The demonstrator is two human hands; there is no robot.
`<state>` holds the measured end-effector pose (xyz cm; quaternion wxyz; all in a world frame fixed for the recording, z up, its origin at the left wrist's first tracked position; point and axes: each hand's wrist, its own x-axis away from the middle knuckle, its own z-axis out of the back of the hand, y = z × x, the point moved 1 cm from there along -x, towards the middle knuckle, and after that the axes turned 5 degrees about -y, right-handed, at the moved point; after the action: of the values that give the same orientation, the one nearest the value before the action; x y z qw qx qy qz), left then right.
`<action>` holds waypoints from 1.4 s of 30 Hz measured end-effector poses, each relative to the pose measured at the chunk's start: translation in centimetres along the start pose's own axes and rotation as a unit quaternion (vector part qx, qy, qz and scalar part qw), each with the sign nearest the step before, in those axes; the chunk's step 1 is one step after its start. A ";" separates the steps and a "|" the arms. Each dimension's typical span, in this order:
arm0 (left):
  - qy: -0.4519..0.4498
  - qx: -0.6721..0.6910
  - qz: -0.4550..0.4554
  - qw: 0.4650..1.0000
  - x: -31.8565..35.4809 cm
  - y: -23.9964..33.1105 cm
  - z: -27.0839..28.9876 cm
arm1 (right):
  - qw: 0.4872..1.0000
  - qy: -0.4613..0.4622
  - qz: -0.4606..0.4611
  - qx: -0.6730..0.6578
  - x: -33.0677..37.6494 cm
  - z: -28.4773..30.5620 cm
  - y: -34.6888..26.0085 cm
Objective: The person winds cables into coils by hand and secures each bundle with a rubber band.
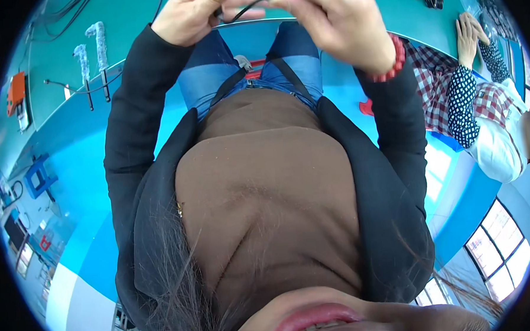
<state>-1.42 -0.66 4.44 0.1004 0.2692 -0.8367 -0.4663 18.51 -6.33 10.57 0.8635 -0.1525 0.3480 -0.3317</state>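
A thin, bent black cable [248, 9] runs between the person's hands, above the near edge of the green worktop [130, 29]. The right hand [340, 21], wearing a red beaded bracelet [395, 59], has its grip pinched on the cable; the left hand [196, 16] is beside it, its grip partly hidden, so whether it is clamped cannot be told.

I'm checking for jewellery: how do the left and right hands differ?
The right hand has a red bracelet at its wrist; the left hand shows none. The left sleeve reaches closer to its hand than the right sleeve. Both hands are at the black cable; both sleeves are black.
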 end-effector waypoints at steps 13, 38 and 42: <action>0.147 0.113 -0.118 0.976 0.9 2.8 2.9 | 0.991 -0.131 -0.035 -0.007 3.4 -4.2 -0.9; 0.098 0.040 -0.103 0.989 0.7 1.0 1.1 | 0.980 -0.151 -0.091 -0.095 3.9 -3.3 -2.1; 0.014 -0.114 0.052 0.992 1.2 -0.8 -1.6 | 0.995 -0.012 -0.058 -0.083 0.6 -0.4 0.9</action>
<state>-1.47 -2.77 4.56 0.1665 0.2182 -0.7893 -0.5493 18.95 -6.02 9.52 0.8314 -0.2477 0.3543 -0.3492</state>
